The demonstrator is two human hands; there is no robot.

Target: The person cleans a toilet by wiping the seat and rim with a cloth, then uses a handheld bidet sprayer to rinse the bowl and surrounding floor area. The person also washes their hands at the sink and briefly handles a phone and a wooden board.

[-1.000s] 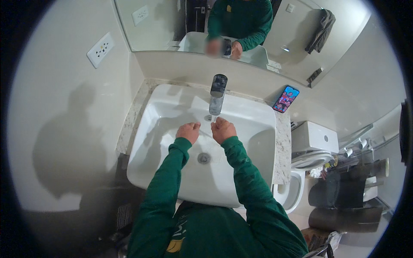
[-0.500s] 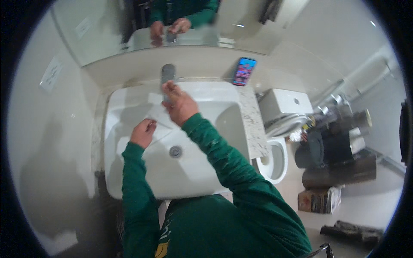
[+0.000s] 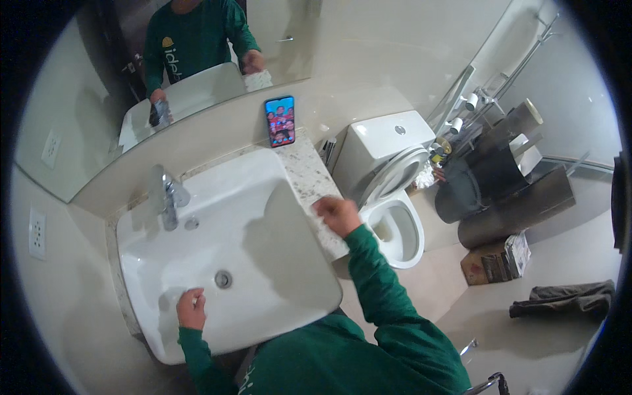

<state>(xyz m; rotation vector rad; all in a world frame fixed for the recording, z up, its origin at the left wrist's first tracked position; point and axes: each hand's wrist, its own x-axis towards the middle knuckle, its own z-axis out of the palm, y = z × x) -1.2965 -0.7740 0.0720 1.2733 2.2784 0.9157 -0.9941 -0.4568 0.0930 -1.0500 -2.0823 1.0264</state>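
My left hand (image 3: 191, 309) is over the front left of the white washbasin (image 3: 263, 309), its fingers curled in and thumb against them. Whatever it holds, if anything, is too small to make out. My right hand (image 3: 337, 216) hovers at the speckled stone counter (image 3: 306, 172), right of the basin. Its fingers are bent closed and slightly blurred, and what lies in them is hidden. At the back left of the basin stands a chrome faucet (image 3: 169, 197), with no hand on it. The round drain (image 3: 224, 279) shows in the basin floor.
A phone (image 3: 280, 122) with a lit screen leans against the wall behind the counter. To the right are a toilet (image 3: 401, 230) with its lid raised, dark rolled sheets (image 3: 513, 207), a cardboard box (image 3: 487, 263) and dark cloth (image 3: 563, 298). A mirror (image 3: 276, 39) spans the back wall.
My right hand has left the faucet and moved right to the counter's edge. My left hand has drawn back toward the basin's near left. The view has turned and shifted right.
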